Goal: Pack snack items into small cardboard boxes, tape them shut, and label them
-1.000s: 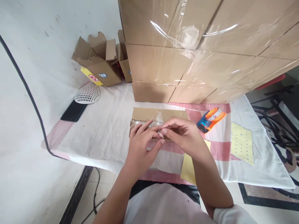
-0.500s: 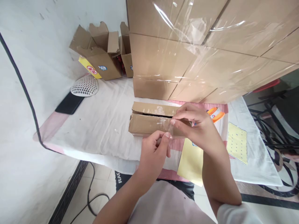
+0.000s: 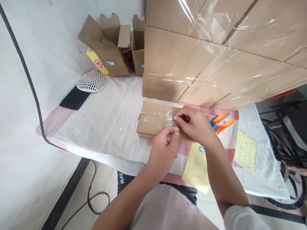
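Cardboard carton [image 3: 151, 125], clear tape [image 3: 169, 114] across top seam, lying on worktop [image 3: 112, 127] before wrapped boxes [image 3: 175, 52]. Left hand [image 3: 165, 146] and right hand [image 3: 196, 125] at carton, fingertips pressed together; anything pinched, cannot tell.

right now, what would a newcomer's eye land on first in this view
Probably the big stack of brown boxes under shiny clear film, filling the upper right. Next, the left hand and right hand, fingertips close together at the long cardboard box mid-view. The orange and blue tool also stands out, just right of the right hand.
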